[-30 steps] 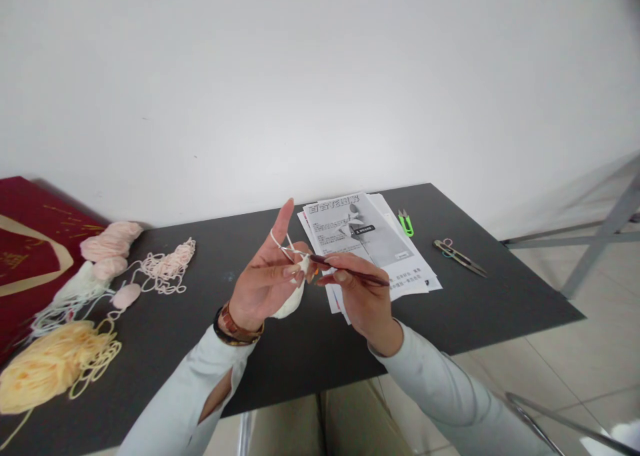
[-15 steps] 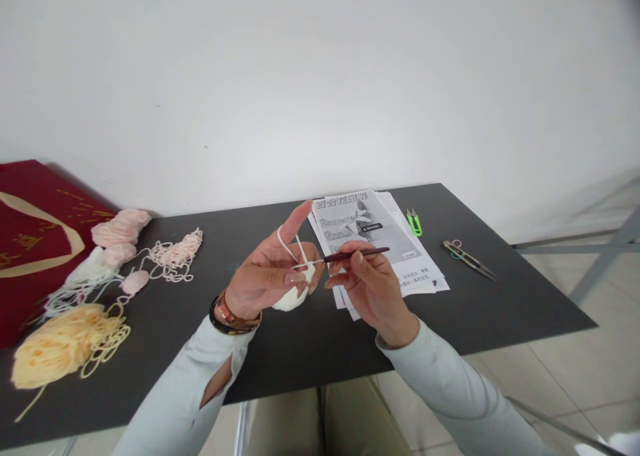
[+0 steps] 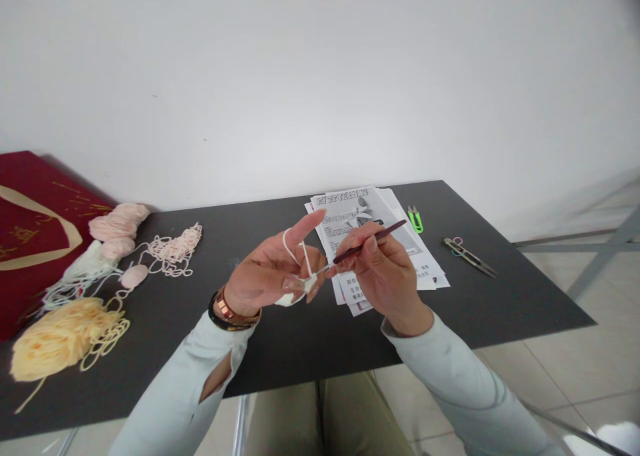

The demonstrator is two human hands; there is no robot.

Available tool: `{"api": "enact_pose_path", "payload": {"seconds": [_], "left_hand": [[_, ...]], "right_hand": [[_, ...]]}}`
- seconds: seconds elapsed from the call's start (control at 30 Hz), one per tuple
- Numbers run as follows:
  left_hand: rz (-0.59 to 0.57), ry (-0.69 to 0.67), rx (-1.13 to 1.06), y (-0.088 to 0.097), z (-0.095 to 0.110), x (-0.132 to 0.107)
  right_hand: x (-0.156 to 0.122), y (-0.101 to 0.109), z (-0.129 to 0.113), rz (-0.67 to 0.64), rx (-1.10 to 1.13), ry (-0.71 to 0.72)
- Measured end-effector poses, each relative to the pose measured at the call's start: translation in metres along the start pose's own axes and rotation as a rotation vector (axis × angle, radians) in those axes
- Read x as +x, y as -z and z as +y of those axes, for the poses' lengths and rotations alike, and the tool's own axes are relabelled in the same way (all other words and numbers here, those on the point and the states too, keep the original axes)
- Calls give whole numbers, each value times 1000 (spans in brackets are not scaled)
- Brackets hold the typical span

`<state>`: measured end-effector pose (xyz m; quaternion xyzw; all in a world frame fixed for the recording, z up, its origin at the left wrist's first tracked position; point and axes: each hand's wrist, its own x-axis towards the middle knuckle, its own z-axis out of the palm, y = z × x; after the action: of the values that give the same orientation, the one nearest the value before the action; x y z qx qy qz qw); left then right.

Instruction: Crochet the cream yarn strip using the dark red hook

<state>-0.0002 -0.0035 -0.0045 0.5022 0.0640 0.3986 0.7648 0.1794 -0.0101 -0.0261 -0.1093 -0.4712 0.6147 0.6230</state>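
My left hand point(image 3: 273, 264) pinches a small piece of white crochet work point(image 3: 311, 283) between thumb and fingers. White yarn point(image 3: 307, 257) loops over its raised index finger and runs down to the piece. Below that hand, a white ball of yarn point(image 3: 285, 301) is partly hidden by the fingers. My right hand point(image 3: 383, 269) grips a crochet hook point(image 3: 370, 241) with a dark red-brown handle, held like a pen and tilted up to the right. The hook's metal tip meets the white piece at my left fingertips; whether it passes through a stitch I cannot tell.
Printed sheets point(image 3: 345, 206) lie behind my hands on the dark table point(image 3: 525, 296). Green-handled thread snips point(image 3: 415, 220) and metal snips point(image 3: 469, 256) are on the right. At left lie yellow yarn point(image 3: 55, 343), pink yarn point(image 3: 120, 221), tangled strands point(image 3: 175, 248) and a red bag point(image 3: 35, 236).
The hook's handle has tilted more steeply, its back end rising to the right. My right hand has turned with it, and my left index finger has tipped a little right.
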Motion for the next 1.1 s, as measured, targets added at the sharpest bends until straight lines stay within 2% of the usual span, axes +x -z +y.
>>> {"api": "enact_pose_path", "payload": {"seconds": [0.1, 0.33, 0.53, 0.73, 0.83, 0.93, 1.1], "left_hand": [[-13, -6, 5, 0, 0, 1], [48, 5, -22, -2, -1, 1], [-18, -18, -18, 0, -2, 1], [89, -7, 16, -2, -2, 0], [86, -25, 39, -1, -1, -1], [55, -32, 42, 0, -1, -1], [88, -15, 37, 0, -2, -2]], "right_hand": [[3, 0, -6, -11, -90, 53], [4, 4, -16, -66, -280, 129], [3, 2, -27, -113, -407, 254], [-3, -4, -40, -159, -541, 322], [-7, -7, -40, -138, -566, 389], [-10, -8, -35, -85, -557, 376], [-10, -6, -28, -19, -525, 360]]}}
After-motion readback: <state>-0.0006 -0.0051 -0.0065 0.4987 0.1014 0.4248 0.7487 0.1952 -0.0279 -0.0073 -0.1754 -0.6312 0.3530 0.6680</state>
